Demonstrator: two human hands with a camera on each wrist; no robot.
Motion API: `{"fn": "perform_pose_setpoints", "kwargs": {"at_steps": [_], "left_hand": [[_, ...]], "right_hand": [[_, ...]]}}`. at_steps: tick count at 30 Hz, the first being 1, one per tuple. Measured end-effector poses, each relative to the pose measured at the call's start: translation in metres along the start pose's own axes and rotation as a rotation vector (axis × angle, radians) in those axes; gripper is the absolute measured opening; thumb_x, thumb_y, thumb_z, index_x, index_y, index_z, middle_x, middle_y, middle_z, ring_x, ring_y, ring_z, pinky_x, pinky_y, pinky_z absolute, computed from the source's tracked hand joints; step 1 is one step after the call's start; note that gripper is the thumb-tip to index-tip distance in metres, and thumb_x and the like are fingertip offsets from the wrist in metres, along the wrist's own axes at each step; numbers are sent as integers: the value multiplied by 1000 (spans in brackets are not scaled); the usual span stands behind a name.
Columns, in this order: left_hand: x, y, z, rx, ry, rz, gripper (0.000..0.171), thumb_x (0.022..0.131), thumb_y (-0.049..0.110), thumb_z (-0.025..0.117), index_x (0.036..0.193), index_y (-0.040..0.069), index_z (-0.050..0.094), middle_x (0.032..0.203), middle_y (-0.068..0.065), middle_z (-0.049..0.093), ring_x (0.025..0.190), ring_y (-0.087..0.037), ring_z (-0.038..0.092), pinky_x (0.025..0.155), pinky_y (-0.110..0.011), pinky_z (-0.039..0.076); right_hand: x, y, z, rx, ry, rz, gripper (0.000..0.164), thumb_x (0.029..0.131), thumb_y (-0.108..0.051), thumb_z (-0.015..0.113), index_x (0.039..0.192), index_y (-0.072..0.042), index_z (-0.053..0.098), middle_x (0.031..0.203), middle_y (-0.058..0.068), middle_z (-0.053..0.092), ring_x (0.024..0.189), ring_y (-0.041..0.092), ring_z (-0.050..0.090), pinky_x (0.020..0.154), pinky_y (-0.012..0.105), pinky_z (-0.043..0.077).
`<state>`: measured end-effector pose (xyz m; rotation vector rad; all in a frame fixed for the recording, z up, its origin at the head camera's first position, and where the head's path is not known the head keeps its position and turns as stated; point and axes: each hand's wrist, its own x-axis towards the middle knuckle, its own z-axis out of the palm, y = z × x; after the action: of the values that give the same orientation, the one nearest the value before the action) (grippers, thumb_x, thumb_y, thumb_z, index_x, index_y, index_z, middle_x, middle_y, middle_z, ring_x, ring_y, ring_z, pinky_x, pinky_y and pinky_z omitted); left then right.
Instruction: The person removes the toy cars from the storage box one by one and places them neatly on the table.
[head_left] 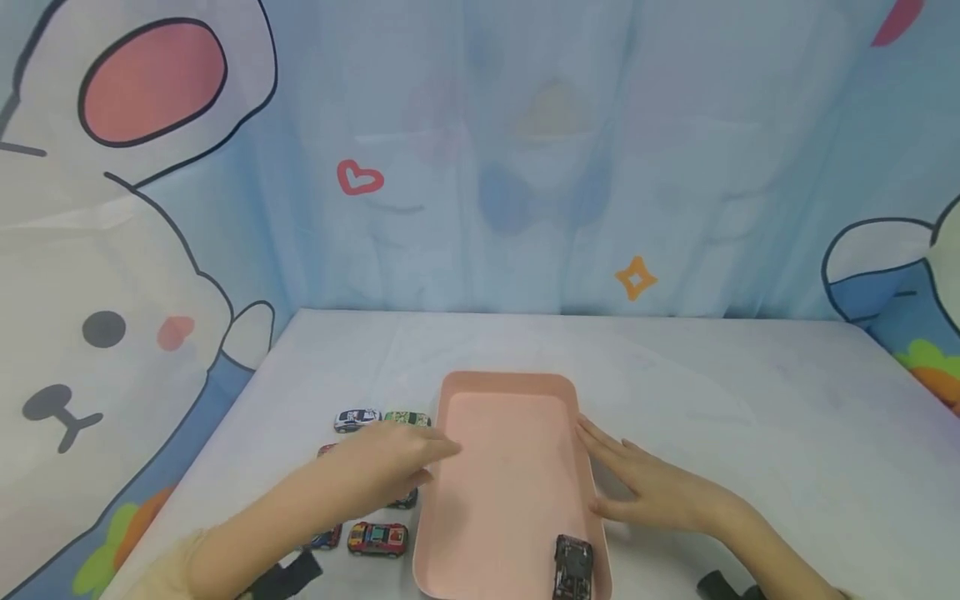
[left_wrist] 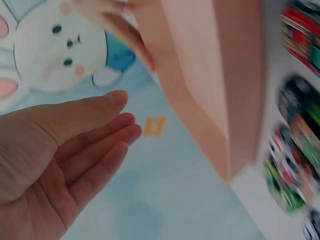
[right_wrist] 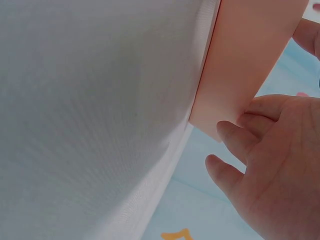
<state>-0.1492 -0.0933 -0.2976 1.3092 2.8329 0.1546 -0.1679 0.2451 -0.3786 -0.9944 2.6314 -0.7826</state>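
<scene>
The pink tray (head_left: 510, 467) lay on the table (head_left: 750, 400) near its front edge, long axis running away from the person; the right hand (head_left: 652, 487) pressed flat-fingered against its right rim; the left hand (head_left: 397, 462), fingers straight and grasping nothing, hovered at its left rim above the toy cars (head_left: 377, 537); one dark car (head_left: 573, 567) sat in the tray's near right corner.

It looked like a staged play corner rather than a lived-in room. Behind the counter (head_left: 712, 375), draped in white cloth, hung a pale blue cartoon backdrop (head_left: 525, 167) with a big white rabbit (head_left: 97, 292) at its left side, a red heart (head_left: 360, 178) and an orange star (head_left: 635, 278).
</scene>
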Motion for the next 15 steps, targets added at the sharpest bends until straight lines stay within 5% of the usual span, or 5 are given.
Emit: {"fn": "perform_pose_setpoints", "kwargs": {"at_steps": [8,15], "left_hand": [[68,46,30,211,-101,452,58,81,18,74,135,22,51,127,11,55,104,0,56,80,-12,46],[85,67,44,296,-127,585,37,91,16,61,126,27,55,129,16,52,105,6,52,81,-10,44]], "right_hand": [[-3,0,0,17,-7,11,77,94,-40,54,149,-4,14,154,15,6,132,44,22,101,68,10],[-3,0,-1,-16,-6,-11,76,95,-40,53,149,-3,14,154,15,6,133,41,21,102,66,12]]}}
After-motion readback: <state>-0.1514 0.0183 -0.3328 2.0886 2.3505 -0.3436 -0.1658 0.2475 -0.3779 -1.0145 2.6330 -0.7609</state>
